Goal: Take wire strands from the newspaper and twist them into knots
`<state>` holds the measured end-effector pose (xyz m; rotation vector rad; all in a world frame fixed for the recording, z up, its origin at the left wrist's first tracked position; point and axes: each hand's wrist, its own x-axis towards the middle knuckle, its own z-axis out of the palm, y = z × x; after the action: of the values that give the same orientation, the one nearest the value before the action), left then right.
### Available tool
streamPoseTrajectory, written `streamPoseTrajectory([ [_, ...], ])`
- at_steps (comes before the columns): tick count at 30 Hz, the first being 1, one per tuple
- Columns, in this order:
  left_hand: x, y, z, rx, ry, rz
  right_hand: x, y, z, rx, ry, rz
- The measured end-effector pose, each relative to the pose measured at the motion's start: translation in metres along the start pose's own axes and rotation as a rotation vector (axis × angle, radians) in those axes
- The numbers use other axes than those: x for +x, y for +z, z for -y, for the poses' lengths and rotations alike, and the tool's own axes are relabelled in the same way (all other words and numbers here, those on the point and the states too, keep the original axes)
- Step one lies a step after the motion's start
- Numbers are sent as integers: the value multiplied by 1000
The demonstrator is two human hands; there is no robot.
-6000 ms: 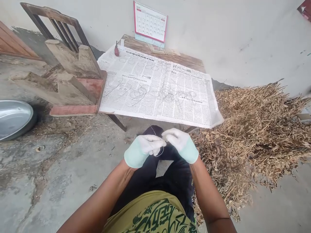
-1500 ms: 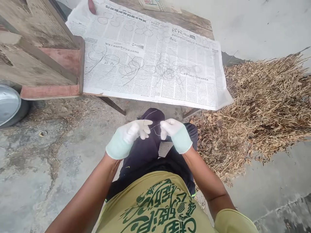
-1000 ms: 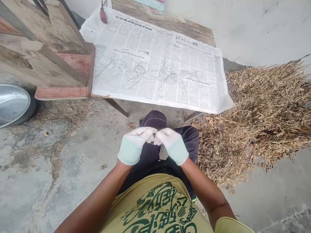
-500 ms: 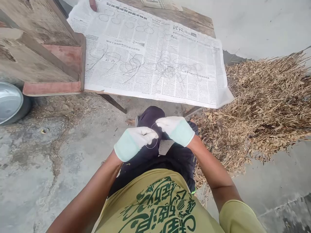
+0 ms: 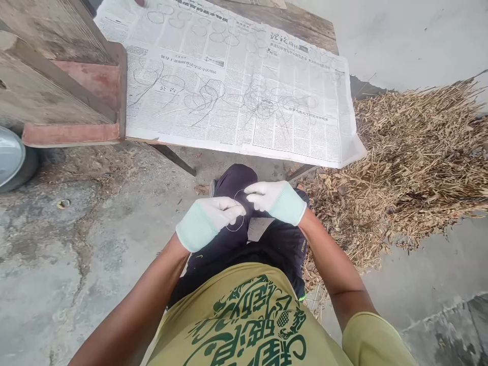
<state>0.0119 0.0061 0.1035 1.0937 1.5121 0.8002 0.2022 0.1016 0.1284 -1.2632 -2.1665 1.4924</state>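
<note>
My left hand (image 5: pixel 211 219), in a white glove with a pale green cuff, pinches a thin wire (image 5: pixel 237 230) between thumb and fingers. The wire bends into a small loop that shows above and below those fingertips. Close by on the right, my right hand (image 5: pixel 276 201), gloved the same way, has its fingertips closed at the wire's upper end. Both hands are over my dark trousers, just short of the table's near edge. Many thin wire loops (image 5: pixel 209 96) lie on the newspaper (image 5: pixel 229 134) that covers the table, some tangled together with long tails.
A wooden stool or bench with reddish parts (image 5: pixel 72 133) stands at the left end of the table (image 5: pixel 312 25). Beyond it is a metal pot (image 5: pixel 11 157) on the concrete floor (image 5: pixel 125 229). Dry plant stalks (image 5: pixel 419 173) are heaped on the right.
The view has shifted slightly, so the table and stool sit a little higher and further left. Both hands keep their hold on the wire, and the right fingers have spread slightly.
</note>
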Motion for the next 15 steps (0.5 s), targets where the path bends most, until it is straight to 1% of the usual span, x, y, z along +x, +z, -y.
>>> streamPoseTrajectory([
  [2, 0, 2, 0, 23, 4, -8, 2, 4, -3, -16, -34, -16],
  [5, -1, 7, -2, 77, -9, -25, 2, 15, -4, 27, -54, -102],
  [8, 0, 11, -3, 100, -19, -74, 1, 29, -1, 95, 17, -209],
  [10, 2, 11, -4, 99, -14, -100, 0, 33, 1, 140, 74, -226],
  [12, 3, 8, -5, 91, -12, -99, -2, 28, 2, 155, 77, -196],
  [13, 4, 5, -5, 84, -17, -88, -3, 22, 2, 137, 47, -180],
  [15, 5, -1, -4, 64, -35, -57, -8, 4, 0, 46, -63, -174],
])
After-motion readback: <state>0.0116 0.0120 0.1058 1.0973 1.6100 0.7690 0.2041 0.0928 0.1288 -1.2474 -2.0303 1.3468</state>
